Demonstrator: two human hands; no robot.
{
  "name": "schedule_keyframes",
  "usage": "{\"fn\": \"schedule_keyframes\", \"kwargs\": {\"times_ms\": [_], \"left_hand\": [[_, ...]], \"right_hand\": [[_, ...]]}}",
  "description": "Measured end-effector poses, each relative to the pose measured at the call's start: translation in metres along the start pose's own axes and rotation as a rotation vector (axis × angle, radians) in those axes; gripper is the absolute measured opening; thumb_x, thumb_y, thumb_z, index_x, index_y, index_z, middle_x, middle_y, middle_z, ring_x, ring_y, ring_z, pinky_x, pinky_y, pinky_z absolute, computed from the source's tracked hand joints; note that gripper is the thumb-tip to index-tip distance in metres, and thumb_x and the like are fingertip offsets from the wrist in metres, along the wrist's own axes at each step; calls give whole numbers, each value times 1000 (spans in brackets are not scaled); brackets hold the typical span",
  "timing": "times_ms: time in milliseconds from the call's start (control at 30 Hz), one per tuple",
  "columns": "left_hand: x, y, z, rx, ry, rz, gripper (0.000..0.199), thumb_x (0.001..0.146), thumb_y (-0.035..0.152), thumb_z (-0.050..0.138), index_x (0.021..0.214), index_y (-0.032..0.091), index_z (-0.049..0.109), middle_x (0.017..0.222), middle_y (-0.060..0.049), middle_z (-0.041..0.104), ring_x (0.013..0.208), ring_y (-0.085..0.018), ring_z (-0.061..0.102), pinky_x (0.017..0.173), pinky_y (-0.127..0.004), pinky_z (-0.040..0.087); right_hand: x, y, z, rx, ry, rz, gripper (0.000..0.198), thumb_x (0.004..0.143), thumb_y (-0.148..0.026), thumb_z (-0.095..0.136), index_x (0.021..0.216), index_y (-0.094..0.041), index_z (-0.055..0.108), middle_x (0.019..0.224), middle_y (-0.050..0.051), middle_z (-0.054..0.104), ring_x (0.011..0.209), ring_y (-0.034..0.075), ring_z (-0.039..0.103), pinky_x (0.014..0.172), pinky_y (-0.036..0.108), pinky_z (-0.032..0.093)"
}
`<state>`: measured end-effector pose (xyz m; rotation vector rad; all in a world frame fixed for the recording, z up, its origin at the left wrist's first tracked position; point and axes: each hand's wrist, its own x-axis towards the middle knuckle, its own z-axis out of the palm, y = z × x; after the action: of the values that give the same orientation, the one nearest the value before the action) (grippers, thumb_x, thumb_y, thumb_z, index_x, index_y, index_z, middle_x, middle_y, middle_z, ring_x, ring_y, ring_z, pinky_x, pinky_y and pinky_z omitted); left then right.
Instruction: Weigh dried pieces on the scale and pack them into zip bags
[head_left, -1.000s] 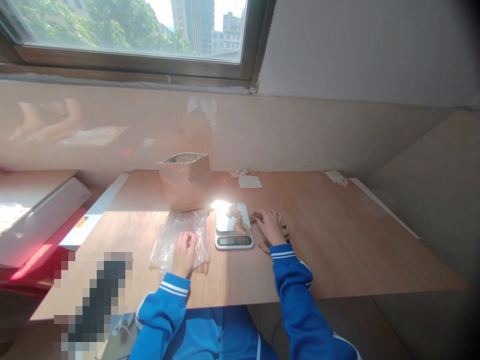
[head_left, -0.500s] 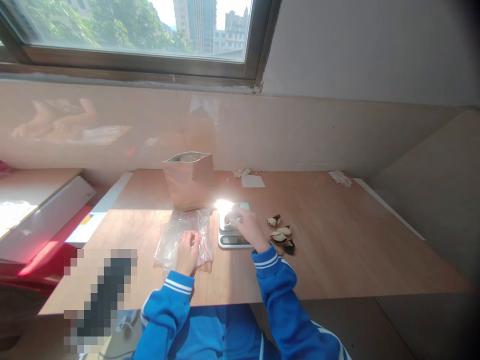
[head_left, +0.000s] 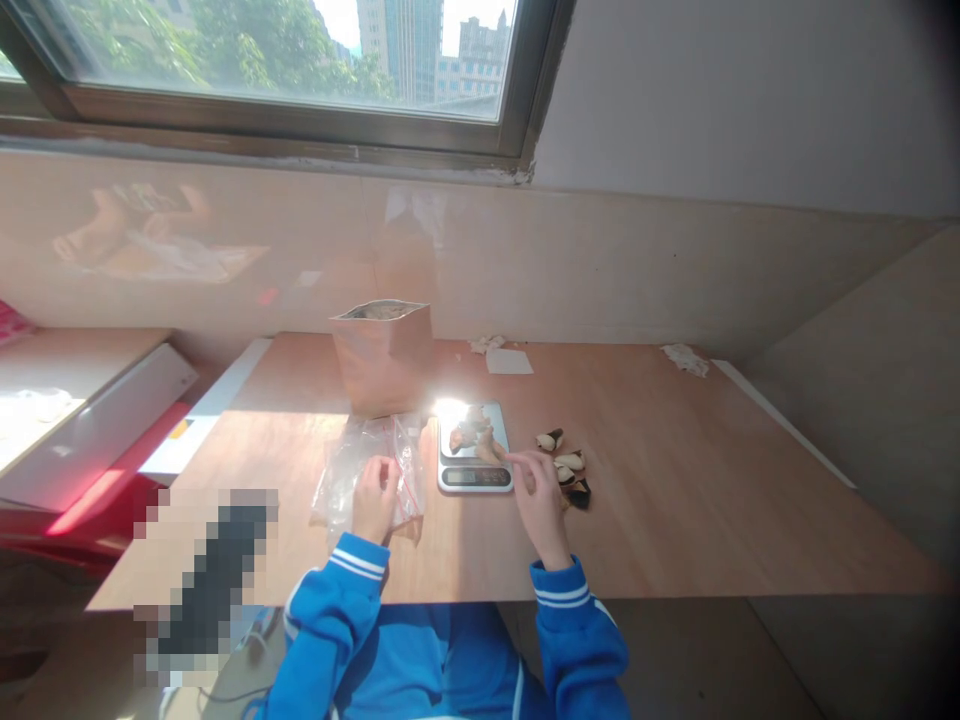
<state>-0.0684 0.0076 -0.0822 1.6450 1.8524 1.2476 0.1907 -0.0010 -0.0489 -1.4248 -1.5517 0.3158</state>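
Observation:
A small white kitchen scale [head_left: 475, 480] with a dark display stands on the table, and a heap of brownish dried pieces [head_left: 474, 434] lies on its plate. My right hand [head_left: 541, 495] is at the scale's right front corner, its fingers stretched out and apart, with nothing visible in them. Right beside it lies a small group of pale pieces with dark edges [head_left: 568, 462]. My left hand [head_left: 376, 495] rests on clear zip bags [head_left: 341, 480] with red seal lines, left of the scale. Its fingers are curled together; anything between them is hidden.
Behind the zip bags stands an open brown paper pouch [head_left: 384, 360]. A white paper slip [head_left: 510, 361] and crumpled tissue [head_left: 486, 344] lie at the back, another tissue [head_left: 685, 360] at the back right. A pixelated dark object [head_left: 217, 580] sits front left. Bright sun glare hits the scale's back corner.
My right hand has drawn back from over the scale plate toward the front right, and its fingers have spread. The dried pieces on the plate now show. My left hand stays on the bags.

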Motion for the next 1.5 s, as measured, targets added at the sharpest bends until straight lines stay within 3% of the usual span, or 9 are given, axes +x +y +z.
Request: {"fn": "schedule_keyframes", "kwargs": {"times_ms": [167,400,500,633,767,967,1133,1300,1500], "left_hand": [[6,12,-10,30,6,117,19,89,35,42,82,21,52,82,-4,60,78,-19,61,76,-36,51],[-4,59,-20,21,-9,351,17,92,31,44,83,21,55,91,-5,61,85,-18,61,81,-35,50],[-16,66,-19,-95,8,310,15,92,30,46,87,20,56,87,-5,60,83,-17,61,78,-32,50],[-26,66,-17,-282,6,96,18,92,35,47,88,19,56,83,-4,60,77,-16,61,72,-30,50],[-28,70,-17,-469,-16,-57,21,89,40,52,90,19,54,84,-3,60,77,-15,61,71,-27,50],[-27,77,-22,-425,-65,4,24,89,41,50,80,19,53,77,-1,56,72,-14,57,69,-26,48],[-18,72,-41,-308,193,-35,28,90,39,42,71,20,50,70,-1,57,69,-14,56,68,-26,46],[-6,75,-72,-183,280,-128,29,84,35,45,60,21,44,57,3,50,57,-12,47,58,-23,39],[-5,80,-85,-118,282,-190,32,82,38,47,56,21,42,54,4,45,55,-11,43,56,-23,36]], "right_hand": [[-32,-10,-6,95,-102,72,25,94,-28,42,94,-20,66,94,8,61,82,19,58,70,31,50],[-33,-80,35,219,-295,59,26,94,-32,47,116,-20,56,98,7,64,80,17,63,71,29,53],[-30,-101,51,222,-293,5,28,95,-30,45,120,-20,53,105,8,65,91,19,64,76,29,53],[-27,-113,58,136,-265,-105,28,97,-26,40,121,-20,53,106,8,65,95,20,63,81,33,52],[-25,-116,55,87,-270,-151,28,97,-23,39,120,-22,56,103,7,65,95,20,62,82,34,50],[-28,-115,51,221,-197,-72,28,97,-22,39,115,-22,60,101,7,67,94,20,63,83,33,50],[-10,-97,41,305,-60,151,27,96,-25,37,106,-21,61,93,6,67,85,19,64,76,32,52],[27,-69,31,137,-219,-72,33,99,-25,29,95,-21,62,103,7,64,102,20,57,96,40,45],[33,-52,56,-345,-287,-273,17,90,-17,45,97,-17,60,102,13,59,105,29,51,96,48,42]]}}
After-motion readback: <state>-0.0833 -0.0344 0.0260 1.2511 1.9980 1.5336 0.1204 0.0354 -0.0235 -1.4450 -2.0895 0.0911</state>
